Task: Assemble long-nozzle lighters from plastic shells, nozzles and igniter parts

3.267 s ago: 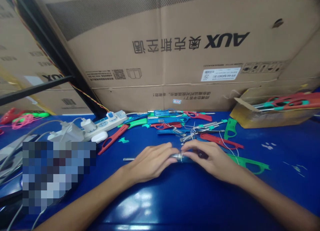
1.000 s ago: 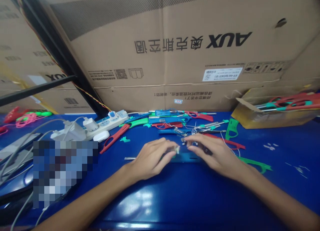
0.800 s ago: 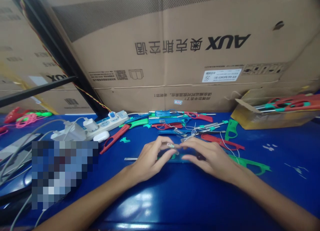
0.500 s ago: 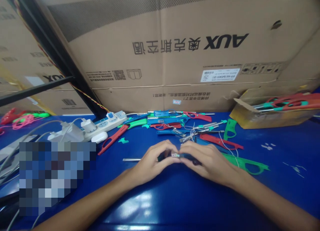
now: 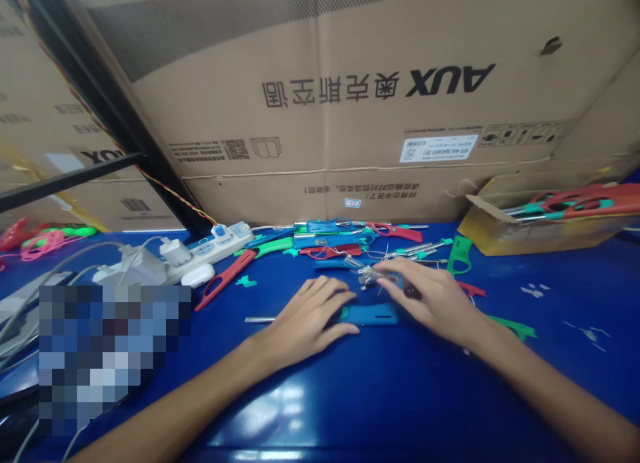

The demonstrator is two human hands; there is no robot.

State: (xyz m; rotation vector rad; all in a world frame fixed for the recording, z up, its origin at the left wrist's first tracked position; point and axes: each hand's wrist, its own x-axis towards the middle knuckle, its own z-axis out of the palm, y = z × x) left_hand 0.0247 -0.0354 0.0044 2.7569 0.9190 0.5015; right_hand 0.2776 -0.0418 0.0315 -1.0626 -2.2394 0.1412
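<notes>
My left hand (image 5: 313,323) lies over a blue stick lighter (image 5: 373,314), thumb on the near side and fingers on the far side. Its metal tube (image 5: 259,320) sticks out to the left of the hand. Part of the lighter is hidden under my palm. My right hand (image 5: 433,296) is raised at the small wired parts (image 5: 367,276) behind the lighter, thumb and forefinger close around something small and pale. A dark rounded end (image 5: 413,291) shows under that palm; what it belongs to is hidden.
Several coloured lighters and casings lie behind my hands, among them a red casing (image 5: 227,279) and a green casing (image 5: 515,327). A cardboard box (image 5: 545,239) of lighters stands at the right. A power strip (image 5: 205,249) with plugs sits at the left, before a large carton (image 5: 320,129).
My right hand has moved away from my left, back to the wired parts. The blue lighter's body now shows on the table, and my left-hand fingers have flattened over it.
</notes>
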